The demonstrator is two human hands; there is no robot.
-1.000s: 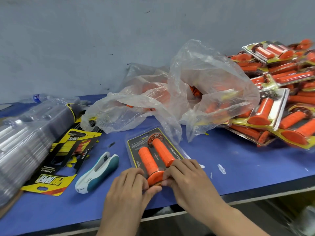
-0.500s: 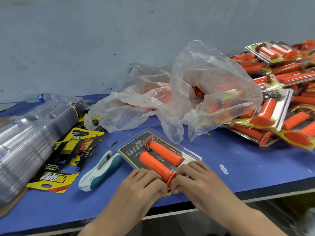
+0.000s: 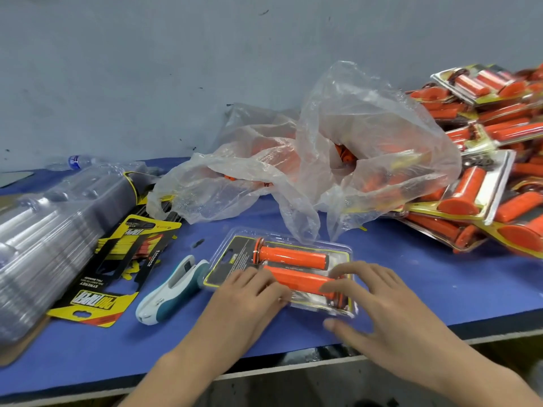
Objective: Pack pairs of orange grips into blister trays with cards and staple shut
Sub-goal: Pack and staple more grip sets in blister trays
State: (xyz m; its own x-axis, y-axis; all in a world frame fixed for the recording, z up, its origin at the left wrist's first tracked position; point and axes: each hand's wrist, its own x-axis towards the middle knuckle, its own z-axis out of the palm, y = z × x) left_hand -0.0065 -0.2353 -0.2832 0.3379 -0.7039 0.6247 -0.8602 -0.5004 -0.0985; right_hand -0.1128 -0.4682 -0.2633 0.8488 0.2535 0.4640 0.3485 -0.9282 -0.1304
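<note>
The left hand (image 3: 244, 306) lays its fingers (image 3: 260, 282) fairly flat on the left end of the near orange grip (image 3: 296, 279). The right hand (image 3: 390, 315) is spread loose over the other end, clasping nothing. The blister tray (image 3: 293, 235) has swung crosswise on the counter (image 3: 426, 277), both grips seated on the card (image 3: 235, 259). Stapling looks next, with the stapler (image 3: 173, 292) just left.

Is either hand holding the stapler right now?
No; the stapler lies on the table; the left hand and right hand touch the blister tray.
</note>
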